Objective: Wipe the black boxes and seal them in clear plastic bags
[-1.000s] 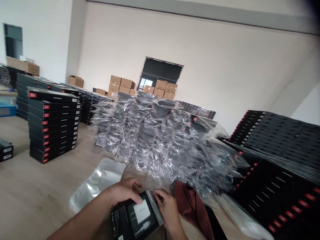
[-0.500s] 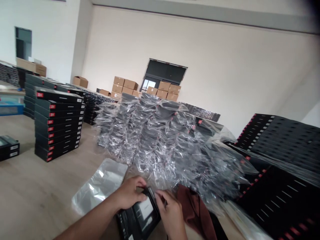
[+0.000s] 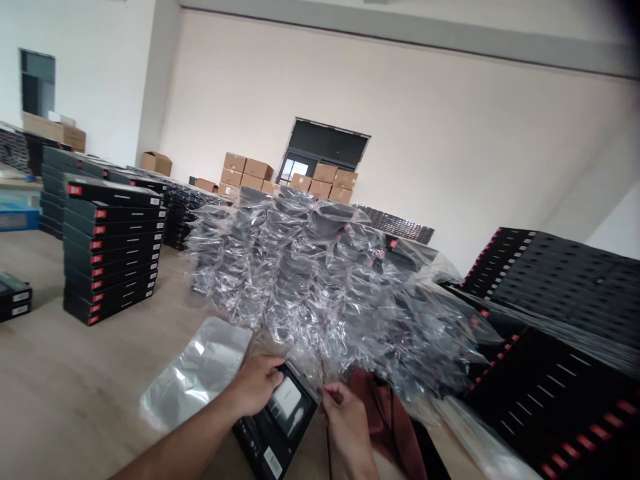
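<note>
My left hand (image 3: 255, 385) grips the upper edge of a black retail box (image 3: 277, 420) with a white product picture on its front. The box lies tilted on the light wooden table (image 3: 75, 373). My right hand (image 3: 346, 420) is off the box and pinches a thin dark cord (image 3: 329, 453) that hangs down. Beside that hand lies a brown cloth drawstring pouch (image 3: 383, 427). I cannot tell whether the cord belongs to the pouch. A flat silver foil bag (image 3: 195, 377) lies left of my left hand.
A large heap of clear-bagged black boxes (image 3: 320, 280) rises just beyond my hands. Stacks of black boxes with red marks stand at left (image 3: 113, 253) and right (image 3: 550, 293). Cardboard cartons (image 3: 245, 173) stand against the far wall.
My right hand has let go of the box, moved right and now pinches the cord. The box has turned in my left hand, and the view has shifted slightly.
</note>
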Available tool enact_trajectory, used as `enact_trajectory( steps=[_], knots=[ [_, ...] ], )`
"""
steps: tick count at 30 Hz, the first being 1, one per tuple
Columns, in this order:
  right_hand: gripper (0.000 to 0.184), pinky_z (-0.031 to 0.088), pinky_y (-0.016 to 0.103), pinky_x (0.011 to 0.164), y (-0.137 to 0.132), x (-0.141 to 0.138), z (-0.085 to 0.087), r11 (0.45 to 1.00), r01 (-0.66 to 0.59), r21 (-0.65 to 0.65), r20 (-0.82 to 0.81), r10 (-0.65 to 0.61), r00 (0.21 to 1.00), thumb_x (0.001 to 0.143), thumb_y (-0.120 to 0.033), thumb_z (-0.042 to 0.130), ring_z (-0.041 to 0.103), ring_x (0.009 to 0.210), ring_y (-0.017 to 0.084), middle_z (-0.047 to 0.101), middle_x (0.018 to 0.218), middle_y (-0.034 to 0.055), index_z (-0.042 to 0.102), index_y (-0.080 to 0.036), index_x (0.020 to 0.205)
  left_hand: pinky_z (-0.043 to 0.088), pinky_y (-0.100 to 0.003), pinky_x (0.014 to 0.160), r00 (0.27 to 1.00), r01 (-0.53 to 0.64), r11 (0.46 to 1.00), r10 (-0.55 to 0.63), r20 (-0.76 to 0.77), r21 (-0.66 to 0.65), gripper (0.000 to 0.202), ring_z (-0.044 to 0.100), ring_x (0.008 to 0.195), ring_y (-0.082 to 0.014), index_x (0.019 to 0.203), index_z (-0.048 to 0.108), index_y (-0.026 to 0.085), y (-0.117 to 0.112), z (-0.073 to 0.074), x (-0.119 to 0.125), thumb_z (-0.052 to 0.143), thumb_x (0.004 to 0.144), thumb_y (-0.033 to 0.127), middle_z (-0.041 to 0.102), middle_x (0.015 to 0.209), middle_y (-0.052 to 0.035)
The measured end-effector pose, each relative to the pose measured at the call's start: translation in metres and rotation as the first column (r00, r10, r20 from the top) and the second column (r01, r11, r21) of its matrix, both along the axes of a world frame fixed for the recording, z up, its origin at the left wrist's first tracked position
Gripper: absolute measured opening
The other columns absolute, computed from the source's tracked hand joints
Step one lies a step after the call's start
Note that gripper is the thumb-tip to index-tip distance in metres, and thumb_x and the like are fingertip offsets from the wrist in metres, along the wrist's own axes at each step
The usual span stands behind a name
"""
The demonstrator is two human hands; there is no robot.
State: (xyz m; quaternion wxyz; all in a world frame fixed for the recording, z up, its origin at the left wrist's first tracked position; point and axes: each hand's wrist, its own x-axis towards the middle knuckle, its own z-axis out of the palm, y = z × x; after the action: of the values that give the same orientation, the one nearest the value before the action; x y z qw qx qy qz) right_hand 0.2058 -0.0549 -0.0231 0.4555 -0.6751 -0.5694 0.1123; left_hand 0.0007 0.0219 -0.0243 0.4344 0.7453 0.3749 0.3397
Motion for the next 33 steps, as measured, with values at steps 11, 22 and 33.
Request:
enact_trajectory(
  steps=[11,22,33],
  knots=[
    [0.014,0.044,0.025,0.052,0.0,-0.015,0.006,0.995,0.098,0.032,0.256,-0.103,0.961,0.069,-0.027,0.048,0.065,0.052,0.018,0.066,0.055,-0.0017,0.059,-0.024,0.06,0.041,-0.035,0.101,0.989,0.037,0.998,-0.03,0.148,-0.042,0.041,0.06,0.112,-0.0237,0.117,0.066,0.017,0.004,0.001,0.0,0.049,0.08,0.021,0.066,0.12,-0.0066],
    [0.024,0.049,0.024,0.061,-0.004,-0.012,0.011,0.964,-0.009,0.267,0.236,-0.056,0.97,0.079,-0.042,0.056,0.065,0.059,0.017,0.069,0.066,0.0029,0.067,-0.022,0.075,0.047,-0.032,0.079,0.956,-0.035,0.994,0.065,0.285,-0.108,0.029,0.065,0.085,-0.0224,0.098,0.071,0.017,0.008,-0.008,0.009,0.049,0.08,0.025,0.072,0.089,-0.0052],
    [0.035,0.047,0.022,0.064,-0.004,-0.024,0.025,0.97,0.013,0.244,-0.54,0.125,0.832,0.064,-0.048,0.077,0.057,0.068,0.014,0.062,0.073,-0.0033,0.059,-0.022,0.078,0.046,-0.029,0.085,0.745,0.078,0.99,0.018,0.667,-0.114,0.029,0.062,0.093,-0.0191,0.095,0.059,0.018,-0.003,0.019,0.005,0.071,0.071,0.028,0.066,0.099,-0.0059]
  ],
)
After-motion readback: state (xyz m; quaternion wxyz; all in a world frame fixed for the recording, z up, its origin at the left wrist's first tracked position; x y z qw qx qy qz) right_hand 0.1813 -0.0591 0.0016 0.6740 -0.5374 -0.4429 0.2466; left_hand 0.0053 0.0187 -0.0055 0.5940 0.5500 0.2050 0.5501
